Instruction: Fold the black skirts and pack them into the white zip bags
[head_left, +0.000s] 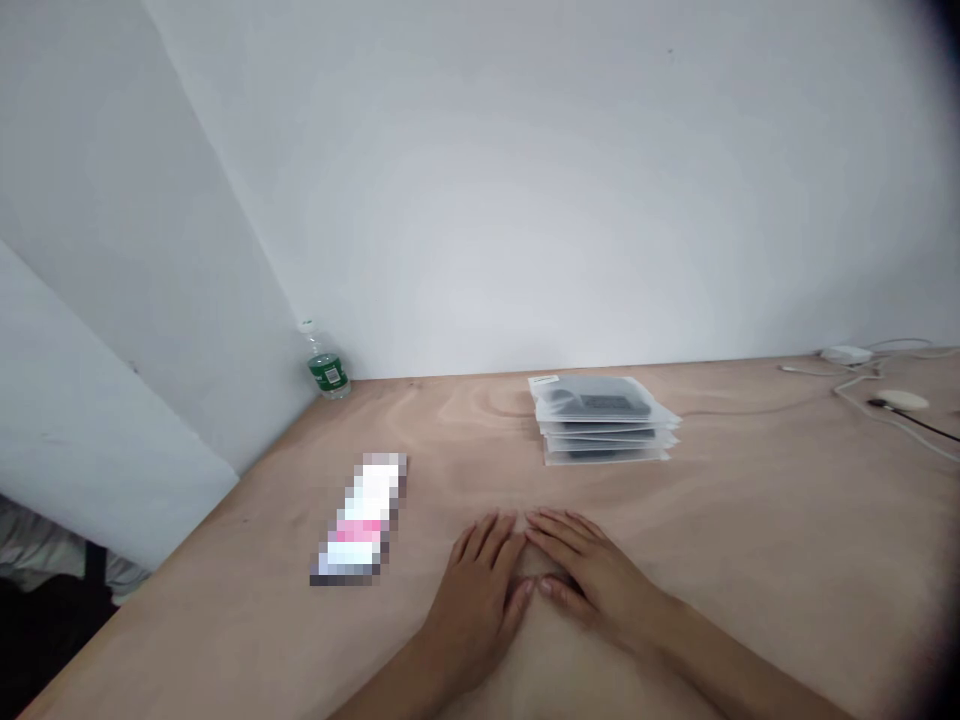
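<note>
Head view — left hand [476, 600] and right hand [592, 580] are resting on the plywood tabletop [750, 520], grips open. Plastic-sleeved packets [604, 420] are sitting ahead.

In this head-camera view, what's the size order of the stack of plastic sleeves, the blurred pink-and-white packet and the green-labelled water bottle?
Largest to smallest as they look:
1. The stack of plastic sleeves
2. The blurred packet
3. The water bottle

The packet sits nearer the camera and the bottle farther away, so their true sizes are unsure.
</note>
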